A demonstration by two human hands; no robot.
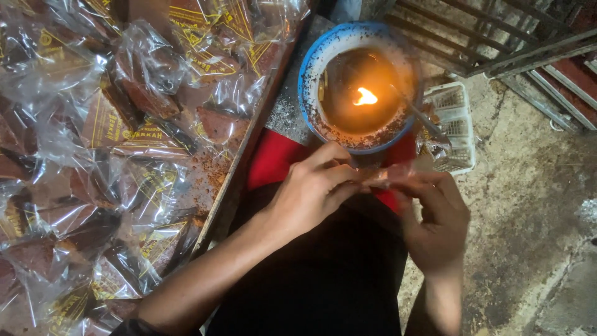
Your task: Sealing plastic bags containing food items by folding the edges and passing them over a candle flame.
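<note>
My left hand [314, 186] and my right hand [435, 218] meet over my lap, both pinching a small clear plastic packet [388, 177] between the fingertips. Just beyond the fingers stands a blue-rimmed round bowl [309, 74] with a small flame [365, 96] burning in its dark middle. A thin metal rod [420, 115] leans on the bowl's right rim. The packet is held close to the bowl's near edge, below the flame.
A tray [239, 168] heaped with several clear bags of brown pieces with yellow printed labels fills the left. A white plastic basket [457, 124] sits right of the bowl. Metal bars [497, 43] lie at top right. Red cloth [273, 158] lies under the bowl; bare concrete floor at right.
</note>
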